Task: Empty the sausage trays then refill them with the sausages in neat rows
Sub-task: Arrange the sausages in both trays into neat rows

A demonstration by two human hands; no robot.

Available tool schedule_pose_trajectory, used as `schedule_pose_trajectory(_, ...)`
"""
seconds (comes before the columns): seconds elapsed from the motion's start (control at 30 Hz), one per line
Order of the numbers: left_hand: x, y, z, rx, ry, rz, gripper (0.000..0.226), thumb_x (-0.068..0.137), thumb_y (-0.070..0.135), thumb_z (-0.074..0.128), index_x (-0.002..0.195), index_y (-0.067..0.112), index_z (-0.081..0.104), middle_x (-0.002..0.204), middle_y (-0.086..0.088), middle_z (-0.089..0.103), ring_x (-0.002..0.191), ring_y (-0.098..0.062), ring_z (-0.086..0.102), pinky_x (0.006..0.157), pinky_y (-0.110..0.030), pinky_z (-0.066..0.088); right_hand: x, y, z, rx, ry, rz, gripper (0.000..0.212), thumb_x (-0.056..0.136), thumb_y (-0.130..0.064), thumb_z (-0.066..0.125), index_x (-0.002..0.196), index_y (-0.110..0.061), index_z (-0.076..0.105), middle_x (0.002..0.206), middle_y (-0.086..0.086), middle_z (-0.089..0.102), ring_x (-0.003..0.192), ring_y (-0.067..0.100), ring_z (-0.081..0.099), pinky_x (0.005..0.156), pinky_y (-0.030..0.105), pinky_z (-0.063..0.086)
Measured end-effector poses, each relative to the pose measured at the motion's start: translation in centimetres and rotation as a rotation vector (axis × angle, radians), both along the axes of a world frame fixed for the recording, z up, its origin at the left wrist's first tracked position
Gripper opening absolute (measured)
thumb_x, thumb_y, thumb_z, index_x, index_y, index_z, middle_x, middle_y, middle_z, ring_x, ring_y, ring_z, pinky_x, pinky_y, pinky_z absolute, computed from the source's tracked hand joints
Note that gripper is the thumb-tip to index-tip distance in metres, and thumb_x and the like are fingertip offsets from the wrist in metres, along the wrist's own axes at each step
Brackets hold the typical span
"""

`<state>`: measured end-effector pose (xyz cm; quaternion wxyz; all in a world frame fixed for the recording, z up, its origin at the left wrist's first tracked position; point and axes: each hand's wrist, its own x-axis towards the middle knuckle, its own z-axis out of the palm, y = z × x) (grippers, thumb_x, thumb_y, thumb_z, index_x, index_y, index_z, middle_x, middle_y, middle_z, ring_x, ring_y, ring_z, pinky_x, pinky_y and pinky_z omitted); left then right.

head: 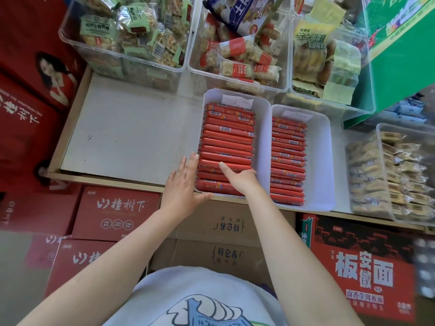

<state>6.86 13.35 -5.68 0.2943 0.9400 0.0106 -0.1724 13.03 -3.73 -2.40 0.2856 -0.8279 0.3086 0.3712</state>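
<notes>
Two white trays stand side by side on the shelf. The left tray [263,109] holds a neat row of long red sausages [229,135]. The right tray [320,161] holds a row of shorter red sausages [288,149] along its left side. My left hand [182,184] lies flat against the left tray's near left corner, fingers straight, thumb along the front rim. My right hand [237,177] rests on the sausages at the near end of the left tray, with the index finger stretched out over them.
Clear bins of packaged snacks stand behind the trays [122,38] [240,57] and at the right [400,175]. The white shelf board [131,132] lies left of the trays. Red cartons [115,212] and brown boxes [223,231] sit below the shelf edge. A green box [404,50] is at the far right.
</notes>
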Motion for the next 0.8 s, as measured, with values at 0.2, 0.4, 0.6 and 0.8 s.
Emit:
schedule_pose_trajectory(0.2,0.0,0.0,-0.2,-0.040,0.001,0.003,0.117,0.080,0.064,0.069,0.158,0.028,-0.010,0.167,0.008,-0.002,0.154,-0.014,-0.004,0.124,-0.043,0.013,-0.3,-0.9,-0.7,0.005,-0.048,-0.041,0.112,0.080,-0.079,0.051,0.153,-0.001,0.016,0.154,0.012,0.037,0.134,0.032,0.046,0.097,0.038,0.043)
schedule_pose_trajectory(0.4,0.0,0.0,-0.2,-0.022,0.009,0.005,0.118,0.080,0.065,0.068,0.157,0.029,-0.013,0.167,0.009,-0.005,0.154,-0.014,-0.007,0.125,-0.044,0.013,-0.7,0.2,-0.5,-0.099,-0.013,0.044,0.104,0.094,-0.070,0.037,0.153,0.002,-0.009,0.152,0.014,0.039,0.129,0.032,0.050,0.081,0.034,0.038)
schedule_pose_trajectory(0.6,0.0,0.0,-0.2,-0.021,0.017,-0.004,0.119,0.080,0.067,0.066,0.156,0.029,-0.018,0.166,0.009,-0.010,0.153,-0.012,-0.012,0.123,-0.042,0.009,-0.6,-0.9,-0.7,-0.068,-0.028,0.051,0.101,0.094,-0.066,0.040,0.154,0.003,-0.004,0.150,0.015,0.041,0.127,0.033,0.051,0.093,0.037,0.045)
schedule_pose_trajectory(0.8,0.7,-0.2,-0.3,-0.032,-0.032,-0.058,0.127,0.076,0.070,0.068,0.154,0.028,-0.024,0.165,0.008,-0.018,0.151,-0.010,-0.016,0.125,-0.039,0.005,-0.2,-0.9,-0.6,-0.024,-0.348,-0.017,0.091,0.098,-0.051,0.047,0.155,-0.001,-0.002,0.162,0.018,0.014,0.147,0.031,0.023,0.114,0.039,0.029)
